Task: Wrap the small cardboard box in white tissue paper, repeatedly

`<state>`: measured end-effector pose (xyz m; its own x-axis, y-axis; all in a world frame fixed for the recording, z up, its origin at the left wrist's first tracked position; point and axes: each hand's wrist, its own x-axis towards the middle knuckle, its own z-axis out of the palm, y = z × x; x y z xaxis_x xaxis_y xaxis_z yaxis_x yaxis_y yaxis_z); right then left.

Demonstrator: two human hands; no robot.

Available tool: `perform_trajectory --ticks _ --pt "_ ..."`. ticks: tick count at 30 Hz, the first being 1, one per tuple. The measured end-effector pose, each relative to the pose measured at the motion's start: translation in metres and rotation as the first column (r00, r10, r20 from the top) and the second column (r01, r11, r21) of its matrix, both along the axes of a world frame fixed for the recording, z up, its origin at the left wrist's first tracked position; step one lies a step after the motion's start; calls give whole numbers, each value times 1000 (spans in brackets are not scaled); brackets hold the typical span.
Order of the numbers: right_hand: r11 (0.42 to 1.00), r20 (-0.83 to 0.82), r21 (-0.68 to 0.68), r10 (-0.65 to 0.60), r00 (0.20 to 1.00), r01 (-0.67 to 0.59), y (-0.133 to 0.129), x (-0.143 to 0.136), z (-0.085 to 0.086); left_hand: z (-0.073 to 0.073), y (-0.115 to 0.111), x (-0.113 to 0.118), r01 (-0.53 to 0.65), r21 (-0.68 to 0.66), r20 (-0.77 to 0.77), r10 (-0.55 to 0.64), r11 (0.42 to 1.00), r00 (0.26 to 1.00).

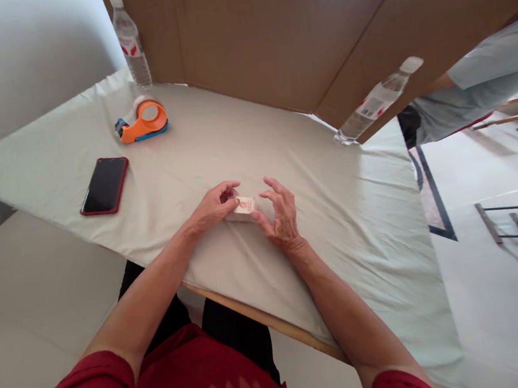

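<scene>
A small white block with red print on top, which looks like a deck of playing cards [246, 205], lies on the cloth-covered table [312, 168] between my hands. Its left end is gripped by my left hand [216, 205], thumb on the top edge and fingers curled behind. My right hand [281, 213] is at the right end, fingers raised and spread apart. The right thumb tip is at the deck's near right corner; whether it presses there I cannot tell.
An orange tape dispenser [148, 120] and a red-edged phone [104, 186] lie to the left. Water bottles [131, 46] stand against a tall cardboard panel [248, 31] at the back, the right bottle [377, 104] appearing tilted. Another person's sleeve [494, 74] shows beyond the panel.
</scene>
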<state>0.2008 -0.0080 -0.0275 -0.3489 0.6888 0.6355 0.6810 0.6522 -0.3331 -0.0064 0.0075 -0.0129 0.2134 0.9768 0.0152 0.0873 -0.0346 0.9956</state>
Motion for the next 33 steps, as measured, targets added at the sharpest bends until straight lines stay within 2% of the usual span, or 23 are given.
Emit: perform_trajectory --ticks 5,8,13,16,18,20,22,24,26,28,29,30,33 --pt "998 162 -19 68 984 -65 0 -5 1 0 0 0 5 10 -9 -5 1000 1000" --pt "996 167 -11 87 982 -87 2 -11 1 1 1 -1 9 15 -9 -9 1000 1000" --pt "992 2 -3 122 992 -122 -1 -12 -2 1 0 -1 -16 -15 36 17 1000 999" --pt "993 -239 -67 75 968 -94 -1 -8 -3 2 2 -4 -174 -22 108 176 984 978" --pt "981 -449 -189 -39 893 -52 4 -5 -4 2 5 -8 -312 -41 180 314 949 932" --pt "942 -615 -336 -203 762 -20 11 -4 -5 3 9 -13 -403 -116 258 419 908 870" --pt "899 -706 -438 -341 621 -3 20 -3 -7 2 13 -17 -434 -202 313 478 878 821" --pt "878 -744 -479 -402 534 -7 26 -2 -9 1 14 -19 -433 -208 323 479 877 816" --pt "876 -752 -482 -404 520 -15 29 -1 -13 -2 13 -18 -435 -100 240 447 895 862" --pt "879 -724 -476 -385 572 -11 32 1 -19 -5 11 -15 -424 74 20 424 903 906" --pt "883 -695 -469 -373 615 5 33 3 -22 -7 10 -13 -397 162 -130 419 903 899" --pt "889 -656 -456 -358 665 30 34 4 -26 -8 8 -11 -355 237 -287 414 904 864" --pt "917 -462 -378 -307 832 129 38 7 -33 -11 1 -5 -179 355 -640 378 918 669"
